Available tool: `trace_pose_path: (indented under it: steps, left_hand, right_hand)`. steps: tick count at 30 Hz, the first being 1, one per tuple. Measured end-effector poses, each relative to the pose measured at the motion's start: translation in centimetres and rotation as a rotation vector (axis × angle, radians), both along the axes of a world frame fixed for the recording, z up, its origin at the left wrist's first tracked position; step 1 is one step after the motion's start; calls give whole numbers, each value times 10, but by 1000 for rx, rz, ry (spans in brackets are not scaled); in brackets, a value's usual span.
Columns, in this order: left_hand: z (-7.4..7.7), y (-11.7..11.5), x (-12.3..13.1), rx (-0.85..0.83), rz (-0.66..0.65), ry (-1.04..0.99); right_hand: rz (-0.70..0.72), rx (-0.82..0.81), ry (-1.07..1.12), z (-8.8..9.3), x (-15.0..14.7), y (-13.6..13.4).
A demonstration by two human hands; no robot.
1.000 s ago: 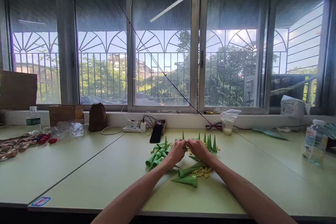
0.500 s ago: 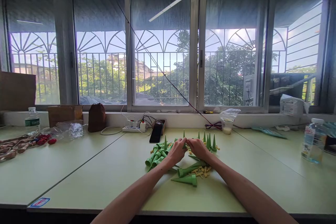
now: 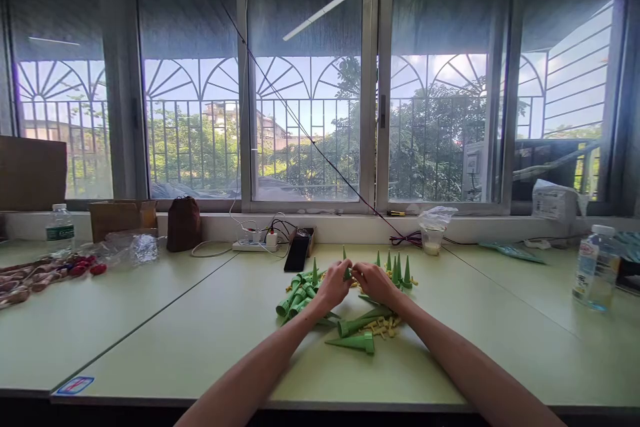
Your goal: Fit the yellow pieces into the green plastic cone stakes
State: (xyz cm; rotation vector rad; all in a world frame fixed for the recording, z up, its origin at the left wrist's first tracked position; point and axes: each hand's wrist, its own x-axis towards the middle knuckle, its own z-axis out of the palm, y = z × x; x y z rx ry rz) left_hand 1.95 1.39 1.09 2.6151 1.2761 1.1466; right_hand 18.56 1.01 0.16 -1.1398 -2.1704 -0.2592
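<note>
My left hand (image 3: 334, 285) is closed round a green plastic cone spike (image 3: 347, 273), its pointed tip upward. Close beside it, my right hand (image 3: 376, 282) has its fingers pinched together near the spike; what they hold, if anything, is too small to make out. Left of my hands lies a pile of green cone spikes (image 3: 299, 295). Several more upright spikes (image 3: 397, 271) stand behind my right hand. Nearer to me, one green spike (image 3: 354, 342) lies on its side, beside small yellow T-shaped pieces (image 3: 384, 327).
The pale table (image 3: 200, 347) runs below the windows. At its back are a phone (image 3: 299, 252), a power strip (image 3: 250, 246), a brown pouch (image 3: 183, 224) and a bagged cup (image 3: 433, 237). Bottles stand at the left (image 3: 60, 227) and right (image 3: 596, 270).
My left hand has shifted slightly left with the spike, away from my right fingers, and a small gap now shows between the hands. The other things lie as before.
</note>
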Motion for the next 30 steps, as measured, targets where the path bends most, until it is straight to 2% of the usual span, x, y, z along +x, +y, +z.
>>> trace_pose_path:
  steps: [10,24,30]
  left_hand:
    - [-1,-4,0,8,3,36]
    - [1,-10,1,-7,-38,45]
    - [-1,-9,2,-3,-26,47]
  right_hand:
    - [-39,-62,-44,5,1,-7]
    - [-145,-11,-116,-2,3,-1]
    - [-111,-46,-79,0,3,-3]
